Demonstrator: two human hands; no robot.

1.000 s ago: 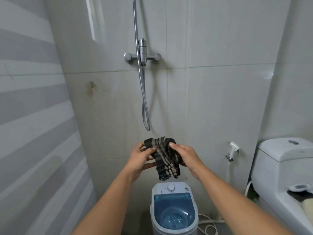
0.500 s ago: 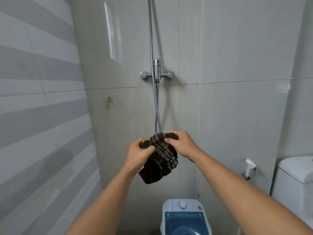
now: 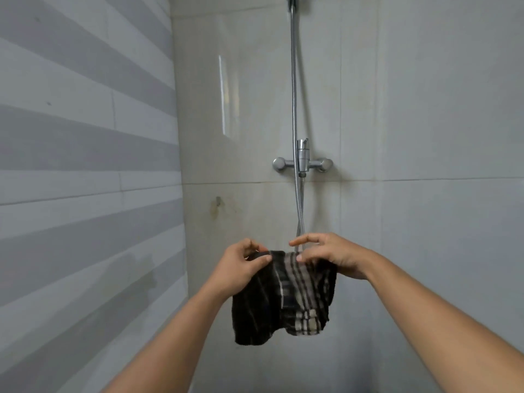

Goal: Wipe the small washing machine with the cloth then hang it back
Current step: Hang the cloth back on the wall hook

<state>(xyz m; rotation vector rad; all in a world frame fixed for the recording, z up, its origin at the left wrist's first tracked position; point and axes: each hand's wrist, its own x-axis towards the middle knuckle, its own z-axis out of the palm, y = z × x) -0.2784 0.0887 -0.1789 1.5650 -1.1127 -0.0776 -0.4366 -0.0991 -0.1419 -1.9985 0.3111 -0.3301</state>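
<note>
A dark cloth [image 3: 280, 299] with pale checked stripes hangs spread out in front of the tiled back wall, below the shower tap. My left hand [image 3: 241, 265] pinches its upper left edge. My right hand [image 3: 331, 258] grips its upper right edge, with the forefinger stretched out by the low loop of the shower hose [image 3: 299, 225]. The small washing machine is out of view.
A chrome shower tap [image 3: 302, 163] sits on the back wall, with the hose rising from it to the top of the view. A small hook [image 3: 218, 200] with a rust stain is on the wall, up and left of the cloth. A grey striped wall [image 3: 85, 180] closes the left side.
The view has tilted up, so the washing machine and toilet have dropped out of sight. My hands have pulled the bunched cloth open and now hold it spread by its top edge.
</note>
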